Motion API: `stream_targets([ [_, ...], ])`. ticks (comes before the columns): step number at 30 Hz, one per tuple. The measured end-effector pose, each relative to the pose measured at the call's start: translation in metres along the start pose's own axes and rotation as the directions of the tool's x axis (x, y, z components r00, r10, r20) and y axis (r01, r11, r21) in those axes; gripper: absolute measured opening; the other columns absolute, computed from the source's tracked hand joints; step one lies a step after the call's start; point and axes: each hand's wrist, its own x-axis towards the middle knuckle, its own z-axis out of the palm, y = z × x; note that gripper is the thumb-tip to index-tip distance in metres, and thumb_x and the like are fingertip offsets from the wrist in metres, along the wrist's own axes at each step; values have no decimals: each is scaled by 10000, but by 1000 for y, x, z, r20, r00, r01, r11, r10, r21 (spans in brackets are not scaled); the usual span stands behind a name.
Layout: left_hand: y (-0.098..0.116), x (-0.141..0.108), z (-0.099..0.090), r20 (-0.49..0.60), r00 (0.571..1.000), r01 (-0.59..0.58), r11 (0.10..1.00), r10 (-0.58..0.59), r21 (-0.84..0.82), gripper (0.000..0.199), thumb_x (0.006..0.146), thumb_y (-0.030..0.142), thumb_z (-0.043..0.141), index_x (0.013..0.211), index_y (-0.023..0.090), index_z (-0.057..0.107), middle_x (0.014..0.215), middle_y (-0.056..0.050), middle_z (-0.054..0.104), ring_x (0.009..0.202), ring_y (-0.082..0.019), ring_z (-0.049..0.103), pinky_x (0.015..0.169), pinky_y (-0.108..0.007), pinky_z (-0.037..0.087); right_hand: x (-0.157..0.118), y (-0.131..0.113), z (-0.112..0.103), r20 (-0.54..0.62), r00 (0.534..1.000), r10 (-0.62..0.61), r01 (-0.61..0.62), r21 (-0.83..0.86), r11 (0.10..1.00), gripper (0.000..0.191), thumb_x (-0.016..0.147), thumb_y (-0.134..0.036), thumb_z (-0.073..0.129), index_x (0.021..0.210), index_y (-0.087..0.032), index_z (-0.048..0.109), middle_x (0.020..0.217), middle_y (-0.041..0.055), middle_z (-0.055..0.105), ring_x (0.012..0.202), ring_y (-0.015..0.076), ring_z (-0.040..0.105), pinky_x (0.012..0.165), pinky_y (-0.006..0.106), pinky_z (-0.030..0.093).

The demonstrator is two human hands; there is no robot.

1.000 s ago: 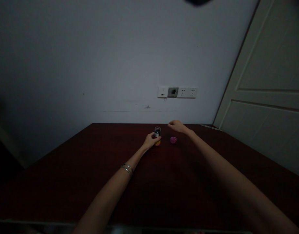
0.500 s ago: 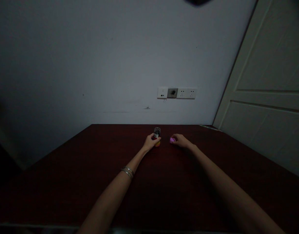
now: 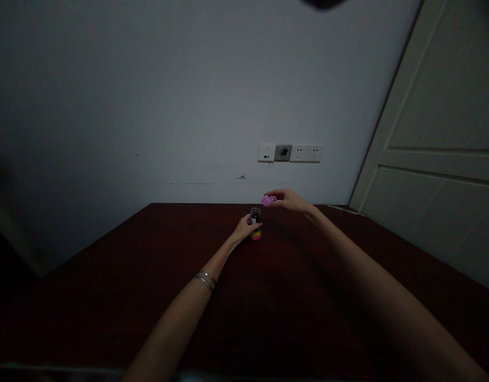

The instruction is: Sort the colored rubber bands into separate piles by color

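The small pink-purple cap [image 3: 268, 200] has risen off the dark red table [image 3: 244, 318], pinched between the right hand's [image 3: 287, 200] thumb and fingers. The clear jar with dark, yellow and pink contents [image 3: 255, 235] stands upright in the left hand's [image 3: 243, 229] grasp, below the cap.

The pale label [image 3: 252, 220] on the bottle [image 3: 256, 233] is unreadably small.

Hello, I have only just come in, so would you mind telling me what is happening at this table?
The left hand grips a small open bottle standing on the dark red table. The right hand holds a small pink object just above and to the right of the bottle's mouth, not touching it. Exactly what the pink piece is, I cannot tell.
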Motion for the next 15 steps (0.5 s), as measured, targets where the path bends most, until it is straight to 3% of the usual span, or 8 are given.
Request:
stream_targets([
  [5,22,-7,-6,170,983,99,982,-72,-160,344,545,185,740,849,74,621,872,-109,664,784,-170,609,802,-324,442,1,-18,3,141,989,-40,51,-72,996,411,683,-209,617,1086,-135,631,1004,73,670,861,174,591,806,325,453],
  [8,29,-12,-10,311,943,181,966,-117,-186,356,568,185,739,888,70,634,919,-134,666,831,-194,619,832,-344,428,-1,-22,5,237,968,-80,100,-76,992,404,689,-217,610,1086,-141,631,966,61,673,846,175,584,793,329,448],
  [12,39,-18,-17,506,854,260,943,-125,-207,382,604,166,722,960,63,631,955,-157,662,884,-216,621,884,-369,397,-4,-30,6,350,930,-114,131,-26,991,399,695,-238,613,1080,-136,629,945,64,669,824,175,576,789,338,440],
  [15,46,-21,-21,648,750,337,919,-130,-205,413,625,150,697,1019,58,616,997,-174,649,915,-238,617,899,-403,387,-7,-39,6,396,913,-97,112,-13,994,397,692,-244,621,1074,-134,634,949,68,666,828,177,573,799,341,433],
])
